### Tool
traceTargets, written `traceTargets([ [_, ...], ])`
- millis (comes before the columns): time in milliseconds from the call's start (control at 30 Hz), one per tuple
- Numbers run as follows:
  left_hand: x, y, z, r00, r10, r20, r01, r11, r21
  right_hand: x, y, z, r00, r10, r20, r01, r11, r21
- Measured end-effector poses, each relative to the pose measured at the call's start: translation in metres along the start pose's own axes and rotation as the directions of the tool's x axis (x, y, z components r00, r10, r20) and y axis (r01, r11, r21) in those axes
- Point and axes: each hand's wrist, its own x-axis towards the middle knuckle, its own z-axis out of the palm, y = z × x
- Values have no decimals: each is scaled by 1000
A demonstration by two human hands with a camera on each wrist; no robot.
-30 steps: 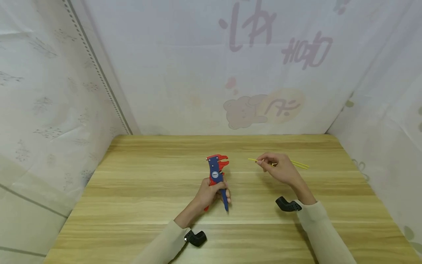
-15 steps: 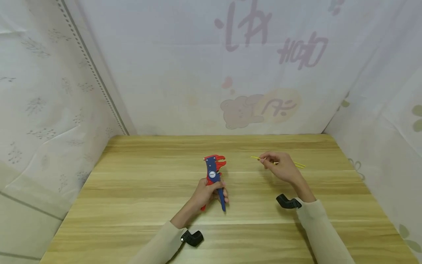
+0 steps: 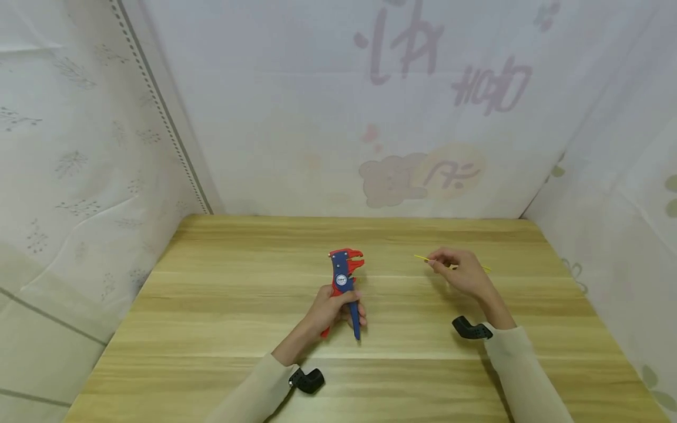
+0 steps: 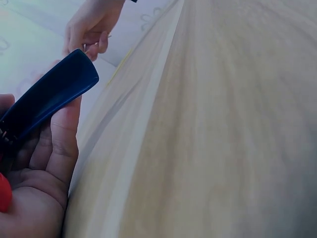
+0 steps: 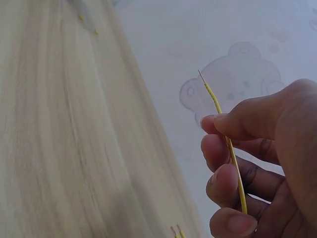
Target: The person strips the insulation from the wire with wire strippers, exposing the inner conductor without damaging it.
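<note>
My left hand (image 3: 335, 308) grips the handles of a red and blue wire stripper (image 3: 341, 267), whose red jaws point away from me and stand apart. One blue handle (image 4: 54, 89) shows close up in the left wrist view, with fingers behind it. To the right, my right hand (image 3: 462, 273) pinches a thin yellow wire (image 5: 234, 158) between thumb and forefinger, just above the table. The wire's bare metal tip (image 5: 200, 75) sticks out past the fingers in the right wrist view. Its lower part runs down across the curled fingers.
More yellow wires (image 3: 487, 269) lie on the wooden table (image 3: 238, 305) behind the right hand; bare wire ends (image 5: 177, 232) show in the right wrist view. Tiny yellow bits (image 5: 96, 32) lie on the tabletop. A patterned cloth wall (image 3: 296, 147) rises beyond the table's far edge.
My right hand has shifted slightly to the right with the yellow wire still pinched. The left hand keeps its grip on the wire stripper in nearly the same place.
</note>
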Motion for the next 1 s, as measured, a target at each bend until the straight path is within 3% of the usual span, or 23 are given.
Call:
traceTargets([
  [667, -16, 9, -23, 997, -28, -78, 31, 999, 38, -17, 21, -4, 995, 92, -34, -94, 995, -46],
  [1000, -17, 14, -37, 992, -24, -121, 36, 995, 93, -24, 34, -11, 996, 51, -71, -57, 994, -90],
])
